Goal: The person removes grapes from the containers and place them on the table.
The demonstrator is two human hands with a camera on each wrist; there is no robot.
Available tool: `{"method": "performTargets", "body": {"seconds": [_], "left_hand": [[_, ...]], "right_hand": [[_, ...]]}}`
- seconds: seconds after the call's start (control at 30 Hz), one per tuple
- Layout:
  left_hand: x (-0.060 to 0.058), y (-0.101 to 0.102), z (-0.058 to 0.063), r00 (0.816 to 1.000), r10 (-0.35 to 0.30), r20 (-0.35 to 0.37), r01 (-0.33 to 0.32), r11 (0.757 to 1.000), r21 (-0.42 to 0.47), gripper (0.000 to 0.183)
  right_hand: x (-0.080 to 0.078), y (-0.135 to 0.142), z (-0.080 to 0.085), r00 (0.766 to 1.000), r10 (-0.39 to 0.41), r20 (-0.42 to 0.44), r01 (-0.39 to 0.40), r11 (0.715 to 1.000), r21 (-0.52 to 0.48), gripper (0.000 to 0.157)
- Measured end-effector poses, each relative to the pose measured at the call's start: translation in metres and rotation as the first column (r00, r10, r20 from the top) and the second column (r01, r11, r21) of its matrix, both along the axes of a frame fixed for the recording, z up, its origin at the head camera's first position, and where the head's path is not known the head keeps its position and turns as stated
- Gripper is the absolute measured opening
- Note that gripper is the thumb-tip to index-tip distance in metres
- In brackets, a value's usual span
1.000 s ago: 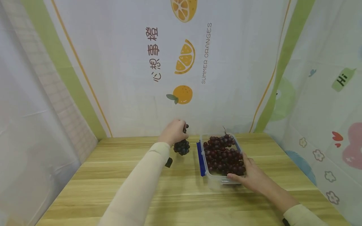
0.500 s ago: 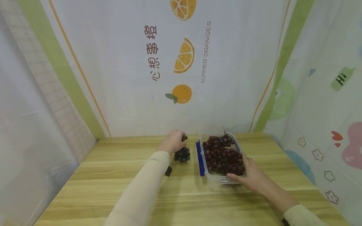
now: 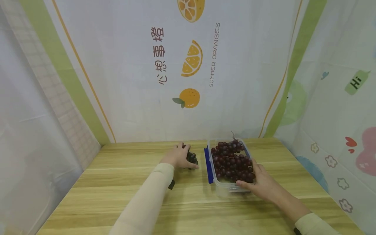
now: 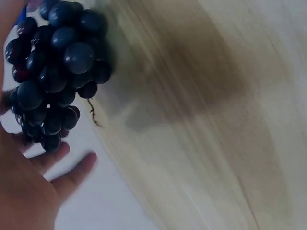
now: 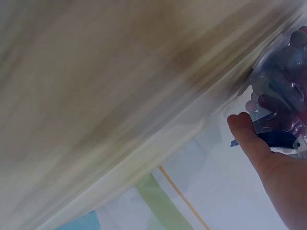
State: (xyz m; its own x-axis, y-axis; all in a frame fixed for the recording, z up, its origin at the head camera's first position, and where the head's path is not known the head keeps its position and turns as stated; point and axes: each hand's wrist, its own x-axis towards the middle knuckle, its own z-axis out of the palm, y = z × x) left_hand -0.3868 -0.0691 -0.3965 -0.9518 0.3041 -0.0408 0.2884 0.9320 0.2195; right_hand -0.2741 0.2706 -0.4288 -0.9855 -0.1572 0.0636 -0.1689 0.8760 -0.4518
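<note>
My left hand (image 3: 177,156) is spread over a bunch of black grapes (image 3: 192,158) on the wooden table, thumb on the near side and fingers on the far side. The left wrist view shows the grapes (image 4: 57,67) large, with a thin stem hanging off and the fingers (image 4: 74,177) apart beneath them. To the right is a clear plastic container (image 3: 227,185), uncovered and heaped with dark red grapes (image 3: 232,161). My right hand (image 3: 262,182) holds its near right corner, thumb at the front rim and fingers (image 5: 249,139) along the side.
A blue flap (image 3: 209,164) hangs off the container's left side. Behind the table (image 3: 117,195) hangs a white curtain (image 3: 132,114) with orange prints, and more printed cloth (image 3: 332,137) closes the right side. A stem (image 3: 233,134) sticks up past the container's back rim.
The black grapes came down onto the table in my left hand, which then let go of the stem and spread around the bunch. My right hand has stayed at the container.
</note>
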Motion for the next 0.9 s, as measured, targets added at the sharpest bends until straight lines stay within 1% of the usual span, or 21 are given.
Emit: {"method": "performTargets", "body": {"seconds": [0.03,0.1,0.23,0.37,0.47,0.57,0.77,0.9], "left_hand": [[0.001,0.000,-0.002,1.000,0.010,0.001,-0.010,1.000,-0.014,0.108],[0.001,-0.001,-0.005,0.999,0.031,-0.010,-0.031,0.999,-0.024,0.110],[0.000,-0.003,-0.009,0.997,0.071,-0.022,-0.071,0.997,-0.012,0.104],[-0.001,-0.005,-0.010,0.996,0.086,0.004,-0.086,0.996,-0.014,0.105],[-0.001,-0.006,-0.008,0.997,0.073,0.025,-0.073,0.997,-0.007,0.106],[-0.003,-0.008,-0.008,0.998,0.042,0.040,-0.043,0.999,0.028,0.105],[-0.006,-0.012,-0.017,0.998,0.007,0.064,-0.013,0.995,0.101,0.102],[-0.006,-0.014,-0.018,0.998,0.001,0.061,-0.008,0.994,0.109,0.105]], "right_hand": [[0.000,0.000,0.000,1.000,-0.001,0.005,0.001,1.000,0.001,0.121],[0.000,0.000,0.000,1.000,-0.002,0.017,0.002,1.000,-0.001,0.121],[0.000,-0.001,0.000,1.000,-0.004,0.021,0.004,1.000,0.003,0.120],[0.000,0.000,-0.001,1.000,-0.006,0.009,0.006,1.000,0.008,0.120],[-0.001,0.001,0.000,1.000,-0.007,0.007,0.007,1.000,0.001,0.121],[-0.001,0.001,0.000,1.000,-0.008,0.007,0.008,1.000,-0.003,0.121],[0.001,-0.001,0.002,1.000,-0.014,0.003,0.014,1.000,0.013,0.121],[0.002,-0.002,0.004,1.000,-0.017,-0.003,0.017,1.000,0.019,0.122]]}}
